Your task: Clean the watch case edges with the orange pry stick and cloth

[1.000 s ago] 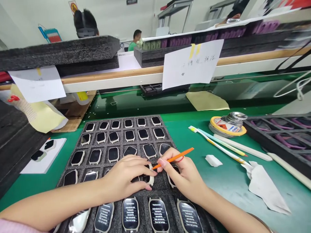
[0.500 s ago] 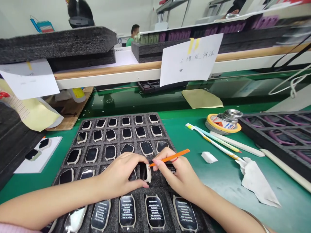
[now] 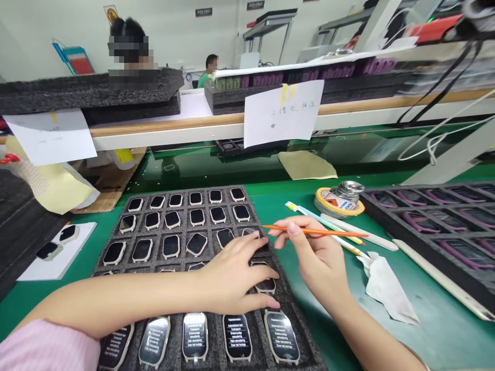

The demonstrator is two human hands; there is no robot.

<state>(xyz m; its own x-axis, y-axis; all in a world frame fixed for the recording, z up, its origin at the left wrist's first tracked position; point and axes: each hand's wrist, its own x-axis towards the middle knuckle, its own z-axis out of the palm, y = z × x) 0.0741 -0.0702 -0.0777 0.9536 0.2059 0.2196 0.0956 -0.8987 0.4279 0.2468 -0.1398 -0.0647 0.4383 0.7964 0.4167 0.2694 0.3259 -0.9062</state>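
Note:
My left hand lies over the right side of a dark foam tray, its fingers spread around a watch in a slot. Whether the fingertips touch that watch I cannot tell. Just right of the tray, my right hand pinches a thin orange pointed stick, held nearly level with its tip towards the left hand. Rows of pale-cased watches fill the tray's slots. In the nearest row, a watch shows lit text on its screen; the farther screens are dark. My left forearm hides part of one row.
Right of the tray lie toothbrushes, a crumpled tissue and a tape roll with a metal-topped item on it. Another tray holds purple watches. At left, two watches rest on a white block. Paper sheets hang from the shelf ahead.
My left hand has let go of a tilted watch and moved right, its fingers spreading. My right hand has drawn the orange stick away from that watch, up and to the right.

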